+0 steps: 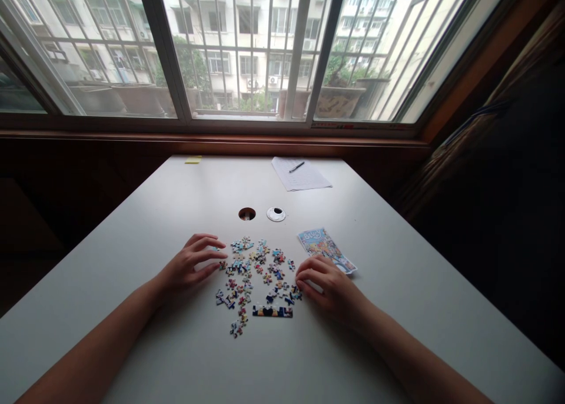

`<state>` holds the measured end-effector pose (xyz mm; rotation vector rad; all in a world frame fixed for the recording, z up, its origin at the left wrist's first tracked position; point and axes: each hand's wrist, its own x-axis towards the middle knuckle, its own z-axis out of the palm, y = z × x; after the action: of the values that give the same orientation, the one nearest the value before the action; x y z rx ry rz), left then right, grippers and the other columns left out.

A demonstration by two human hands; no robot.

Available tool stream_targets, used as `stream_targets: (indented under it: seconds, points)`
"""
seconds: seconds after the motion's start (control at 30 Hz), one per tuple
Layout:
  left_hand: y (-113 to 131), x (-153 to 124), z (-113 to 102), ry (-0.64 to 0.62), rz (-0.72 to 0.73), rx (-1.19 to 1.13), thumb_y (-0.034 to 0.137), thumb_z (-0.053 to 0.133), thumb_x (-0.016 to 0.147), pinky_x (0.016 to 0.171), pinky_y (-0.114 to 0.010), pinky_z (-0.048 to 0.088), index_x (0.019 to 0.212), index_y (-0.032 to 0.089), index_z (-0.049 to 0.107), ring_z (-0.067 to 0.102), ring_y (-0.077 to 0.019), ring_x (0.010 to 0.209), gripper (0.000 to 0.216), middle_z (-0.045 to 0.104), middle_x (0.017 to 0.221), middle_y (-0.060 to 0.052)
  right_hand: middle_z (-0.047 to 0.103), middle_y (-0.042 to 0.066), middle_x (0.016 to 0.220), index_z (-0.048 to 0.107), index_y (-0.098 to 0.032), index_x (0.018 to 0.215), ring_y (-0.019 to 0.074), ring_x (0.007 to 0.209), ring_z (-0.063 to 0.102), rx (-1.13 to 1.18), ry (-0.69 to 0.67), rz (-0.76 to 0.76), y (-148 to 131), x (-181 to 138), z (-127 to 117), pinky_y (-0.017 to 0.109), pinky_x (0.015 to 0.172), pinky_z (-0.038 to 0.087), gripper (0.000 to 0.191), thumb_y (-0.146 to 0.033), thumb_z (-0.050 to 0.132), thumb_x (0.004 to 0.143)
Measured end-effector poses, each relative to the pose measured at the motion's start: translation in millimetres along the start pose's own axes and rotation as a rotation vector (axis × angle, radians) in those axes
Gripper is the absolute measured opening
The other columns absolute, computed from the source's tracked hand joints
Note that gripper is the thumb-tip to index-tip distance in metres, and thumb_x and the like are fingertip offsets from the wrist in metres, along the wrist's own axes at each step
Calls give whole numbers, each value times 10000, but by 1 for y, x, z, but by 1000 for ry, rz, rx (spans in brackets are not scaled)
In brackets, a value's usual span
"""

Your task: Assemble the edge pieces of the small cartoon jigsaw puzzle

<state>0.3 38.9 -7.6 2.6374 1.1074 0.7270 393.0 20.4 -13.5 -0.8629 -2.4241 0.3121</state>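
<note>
Loose jigsaw puzzle pieces (241, 267) lie scattered on the white table between my hands. Along their near side, a short joined strip of puzzle pieces (272, 312) has a straight lower edge. My left hand (196, 260) is at the left of the pieces, fingers spread and nothing seen in them; its fingertips are beside the outermost pieces. On the right, my right hand (324, 283) has its fingers curled and the thumb and fingertips close together at the edge of the pieces. Whatever is between those tips is too small to make out. A colourful picture sheet (320, 242) lies partly behind this hand.
Farther back, the white table (198, 192) has a round cable hole (246, 214) and its loose cover (276, 214). Papers (300, 180) with a pen (297, 167) and a yellow sticky note (193, 159) lie near the window. A dark curtain (498, 133) hangs at right.
</note>
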Motion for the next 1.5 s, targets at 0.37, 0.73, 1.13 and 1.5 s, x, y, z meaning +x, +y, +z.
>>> stream_targets:
  seconds: [0.37, 0.73, 1.13, 1.5]
  points:
    - [14, 5, 23, -19, 26, 180, 221, 570, 964, 1107, -497, 455, 1259, 356, 652, 390, -291, 1385, 335, 599, 1358, -29, 682, 70, 955, 680, -222, 938, 212, 912, 620, -4, 1, -2, 0, 2, 0, 388, 863, 515, 122, -210, 562, 967]
    - [10, 4, 23, 37, 15, 177, 246, 594, 962, 1062, -459, 486, 1156, 333, 699, 477, -271, 1304, 237, 653, 1259, -31, 682, 73, 962, 683, -224, 950, 211, 919, 622, -1, 1, -2, 0, 1, 1, 387, 860, 515, 119, -215, 566, 969]
    - [21, 6, 14, -3, 1, 134, 207, 499, 1009, 1058, -444, 487, 1173, 316, 683, 473, -256, 1289, 270, 642, 1281, -34, 677, 73, 963, 684, -222, 952, 214, 922, 605, 15, -10, 17, -1, 1, 0, 396, 867, 502, 136, -216, 550, 976]
    - [3, 5, 24, 53, 51, 154, 251, 557, 996, 1015, -425, 484, 1122, 286, 689, 508, -254, 1217, 186, 651, 1226, -53, 682, 69, 963, 684, -212, 945, 210, 924, 600, 32, -11, 17, -1, 2, 0, 386, 863, 495, 112, -200, 574, 963]
